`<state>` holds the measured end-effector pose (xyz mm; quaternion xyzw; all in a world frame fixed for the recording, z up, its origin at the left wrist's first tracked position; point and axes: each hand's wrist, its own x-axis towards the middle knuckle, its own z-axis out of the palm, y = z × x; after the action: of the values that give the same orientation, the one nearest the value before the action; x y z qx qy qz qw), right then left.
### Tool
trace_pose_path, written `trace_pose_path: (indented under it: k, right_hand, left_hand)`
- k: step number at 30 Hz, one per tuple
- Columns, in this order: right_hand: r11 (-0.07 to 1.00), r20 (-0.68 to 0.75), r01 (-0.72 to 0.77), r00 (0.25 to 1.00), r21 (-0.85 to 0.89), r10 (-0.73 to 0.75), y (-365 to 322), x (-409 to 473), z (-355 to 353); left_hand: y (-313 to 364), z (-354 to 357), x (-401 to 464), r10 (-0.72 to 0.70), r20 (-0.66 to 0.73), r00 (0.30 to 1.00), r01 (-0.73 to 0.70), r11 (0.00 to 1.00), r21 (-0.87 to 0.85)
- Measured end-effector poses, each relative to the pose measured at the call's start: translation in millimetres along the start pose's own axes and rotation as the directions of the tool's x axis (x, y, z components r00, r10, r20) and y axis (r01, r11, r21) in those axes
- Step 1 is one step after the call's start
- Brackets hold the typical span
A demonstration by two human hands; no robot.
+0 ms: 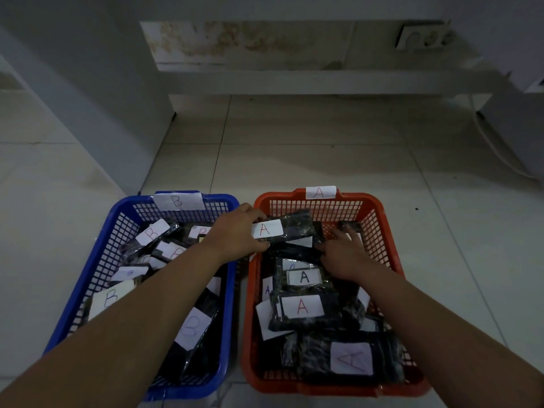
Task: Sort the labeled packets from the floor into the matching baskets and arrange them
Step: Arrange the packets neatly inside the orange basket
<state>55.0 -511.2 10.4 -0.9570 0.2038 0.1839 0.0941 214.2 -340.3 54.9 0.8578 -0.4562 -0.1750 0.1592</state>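
The scene is dim, with a cool bluish cast. The tiled floor (309,160) is brightest in the middle, and the corners darken markedly. Wide-angle distortion bows the tile lines and stretches both forearms toward the bottom edge. The wall socket (422,36) at the top looks soft. White labels stand out; the dark packets lose detail in shadow.

Pale tiled floor (309,160) carries two baskets — touching it directly. Blue basket (88,278) sits left of the fingers; red basket (385,231) surrounds them.
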Motion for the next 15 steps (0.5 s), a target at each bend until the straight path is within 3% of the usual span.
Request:
trace_pose_path:
  k: [5,10,15]
  right_hand:
    - [0.993,0.072,-0.031,0.997,0.114,0.022,2,-3,6]
    - [0.982,0.028,-0.047,0.999,0.182,0.042,8,-10,-7]
    - [0.819,-0.076,-0.071,0.987,0.57,0.138,15,-18,-19]
  left_hand:
    - [-1,-1,2,0.003,0.02,1.0,-0.003,1.0,0.002]
    - [3,-3,3,-0.01,0.049,0.999,0.008,0.999,0.042]
    - [13,-15,6,-0.022,0.096,0.995,0.011,0.994,0.106]
